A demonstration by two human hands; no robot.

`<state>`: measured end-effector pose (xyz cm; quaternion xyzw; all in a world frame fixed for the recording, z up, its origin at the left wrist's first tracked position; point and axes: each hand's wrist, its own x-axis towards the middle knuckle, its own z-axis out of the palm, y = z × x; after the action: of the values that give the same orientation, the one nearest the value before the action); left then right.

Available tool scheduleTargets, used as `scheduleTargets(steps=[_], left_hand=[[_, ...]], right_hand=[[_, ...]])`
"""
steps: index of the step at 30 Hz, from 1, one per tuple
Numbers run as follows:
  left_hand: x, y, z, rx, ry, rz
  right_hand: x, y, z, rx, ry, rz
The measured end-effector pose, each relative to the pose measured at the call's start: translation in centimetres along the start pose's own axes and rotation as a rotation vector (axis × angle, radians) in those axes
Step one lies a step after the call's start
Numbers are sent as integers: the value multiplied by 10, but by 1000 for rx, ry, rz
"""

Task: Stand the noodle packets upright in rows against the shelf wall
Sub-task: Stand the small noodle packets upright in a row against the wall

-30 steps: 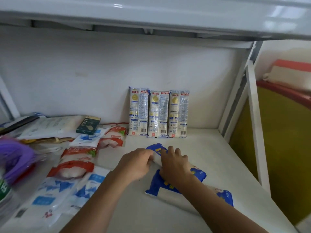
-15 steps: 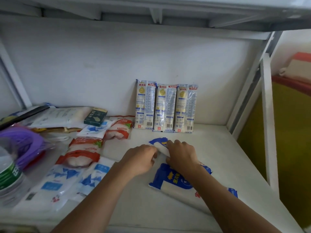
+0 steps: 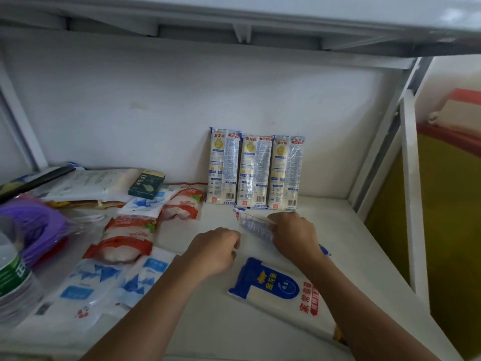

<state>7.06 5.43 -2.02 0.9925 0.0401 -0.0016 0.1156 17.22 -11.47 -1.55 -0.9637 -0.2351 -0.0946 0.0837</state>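
Three pale noodle packets [image 3: 256, 169] stand upright side by side against the white back wall [image 3: 156, 113] of the shelf. My right hand [image 3: 295, 234] grips one end of another noodle packet [image 3: 256, 225], which lies tilted just in front of that row, its back label facing up. My left hand [image 3: 214, 250] is curled into a loose fist beside it, with nothing seen in it. A blue-and-white noodle packet [image 3: 281, 291] lies flat on the shelf under my right forearm.
On the left lie red-and-white packets [image 3: 125, 243], blue-and-white bags [image 3: 104, 282], a dark green box [image 3: 147, 184], a purple bowl [image 3: 36, 225] and a water bottle [image 3: 13, 280]. A white shelf post [image 3: 411, 191] bounds the right side; another shelf hangs overhead.
My right hand has pulled the top packet off the blue one and turned it, moving it back toward the standing row. My left hand has let go and drawn slightly away.
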Motion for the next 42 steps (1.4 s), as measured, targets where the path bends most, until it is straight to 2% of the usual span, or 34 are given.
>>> scheduleTargets(steps=[6,9,11,13,16,19,23,30,35,42], left_hand=[[6,-1,0,-74,1,-128],[15,-1,-3,-394,32,-152],[15,6,-11,-673,135,-69],[13,13,-19,-898,276,18],[13,16,-22,-1054,421,57],[15,14,-17,-1109,469,-5],[20,12,-12,-1168,464,-66],[24,17,-10,-1227,469,-70],[27,19,-8,-1230,480,-85],[27,16,-10,-1224,484,-77]], right_hand=[[0,1,-10,461,130,-26],[-4,-3,-24,951,141,10],[-8,-5,-29,1279,103,38],[-8,-6,-27,1447,52,32],[-5,-7,-22,1505,8,21],[-3,-7,-15,1474,-5,46],[2,-1,-12,1431,17,53],[0,7,-16,1489,-34,6],[3,8,-14,1398,6,38],[5,6,-10,1412,57,79]])
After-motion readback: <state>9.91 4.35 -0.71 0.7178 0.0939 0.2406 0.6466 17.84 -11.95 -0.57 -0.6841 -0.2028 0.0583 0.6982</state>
